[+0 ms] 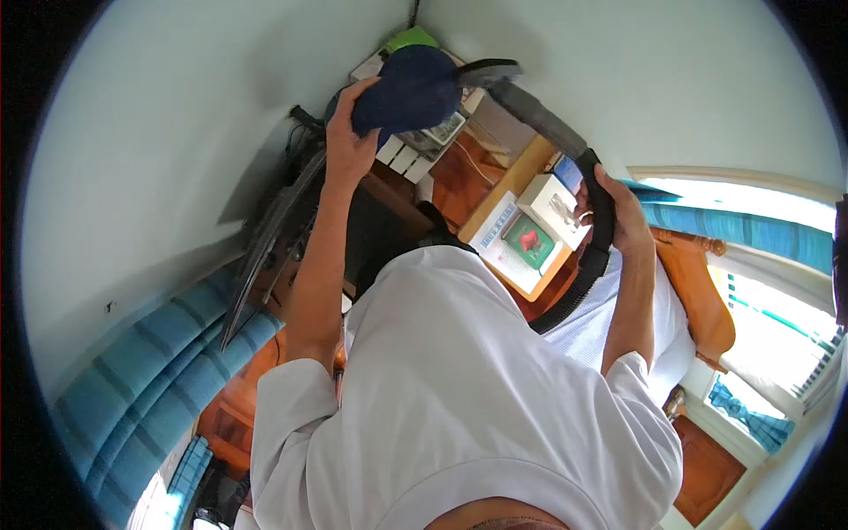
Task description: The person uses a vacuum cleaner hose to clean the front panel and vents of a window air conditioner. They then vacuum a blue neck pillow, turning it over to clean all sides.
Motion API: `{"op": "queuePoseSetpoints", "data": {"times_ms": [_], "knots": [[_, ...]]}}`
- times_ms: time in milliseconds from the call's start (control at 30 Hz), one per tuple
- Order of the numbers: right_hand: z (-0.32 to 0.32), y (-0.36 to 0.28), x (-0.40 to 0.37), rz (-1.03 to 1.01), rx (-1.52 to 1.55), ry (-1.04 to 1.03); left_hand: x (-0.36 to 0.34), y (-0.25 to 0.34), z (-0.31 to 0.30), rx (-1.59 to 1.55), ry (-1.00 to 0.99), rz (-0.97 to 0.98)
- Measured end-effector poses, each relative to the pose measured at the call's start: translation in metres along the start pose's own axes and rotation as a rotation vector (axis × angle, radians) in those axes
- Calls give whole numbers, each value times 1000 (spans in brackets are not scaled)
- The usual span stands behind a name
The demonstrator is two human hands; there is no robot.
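My left hand (355,141) grips a rounded navy fabric cap (411,88), thumb underneath and fingers over its edge, at the upper middle of the view. On the right, my right hand (623,212) is closed around the black curved handle of a vacuum cleaner hose (604,208). From that handle a grey tube (539,115) runs up and left to a dark nozzle (488,71). The nozzle end lies against or very close to the cap's right side; contact is hard to tell. Ribbed hose (574,300) hangs below the handle and passes behind my shirt.
A wooden table (495,208) holds a white box (552,203) and a green picture with a red shape (530,241). Left is a dark flat panel (269,243) near blue curtains (159,371). A bed with a wooden end board (698,291) stands right, beside windows.
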State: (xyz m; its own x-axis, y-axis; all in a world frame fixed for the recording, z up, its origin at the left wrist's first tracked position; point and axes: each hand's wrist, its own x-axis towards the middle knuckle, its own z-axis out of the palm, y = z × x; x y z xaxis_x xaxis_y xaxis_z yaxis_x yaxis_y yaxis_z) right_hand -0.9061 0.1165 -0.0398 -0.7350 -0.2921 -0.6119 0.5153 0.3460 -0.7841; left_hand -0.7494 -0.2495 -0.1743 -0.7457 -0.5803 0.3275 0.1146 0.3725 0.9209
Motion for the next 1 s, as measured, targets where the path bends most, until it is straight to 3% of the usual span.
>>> {"op": "queuePoseSetpoints", "data": {"times_ms": [167,233,267,333,433,533,700,767,833,867,900,1000], "knots": [[-10,-1,3,59,-209,45,4,5,-22,-64,53,28],[1,-12,-15,-237,-53,-90,7,-5,-20,-194,93,-179],[4,-20,-24,-324,-11,-173,6,-10,-17,-193,99,-180],[19,-27,-29,-428,-98,-97,3,-15,-10,-507,187,-402],[14,-7,-1,-592,-376,-27,2,-9,-6,-735,195,-530],[18,12,3,-392,-344,-68,4,-6,-8,-771,348,-604],[12,36,-7,-74,-119,-806,8,-17,-34,-972,518,-795],[15,39,-10,5,-27,-809,9,-30,-46,-1018,409,-690],[29,21,-18,-82,-444,-545,12,-21,-53,-974,426,-681],[49,2,-35,-146,-667,-316,12,-15,-55,-887,380,-692],[54,7,-32,-526,-890,-124,10,-8,-56,-798,323,-709],[72,-24,-37,-479,-910,130,12,9,-57,-590,142,-812]]}}
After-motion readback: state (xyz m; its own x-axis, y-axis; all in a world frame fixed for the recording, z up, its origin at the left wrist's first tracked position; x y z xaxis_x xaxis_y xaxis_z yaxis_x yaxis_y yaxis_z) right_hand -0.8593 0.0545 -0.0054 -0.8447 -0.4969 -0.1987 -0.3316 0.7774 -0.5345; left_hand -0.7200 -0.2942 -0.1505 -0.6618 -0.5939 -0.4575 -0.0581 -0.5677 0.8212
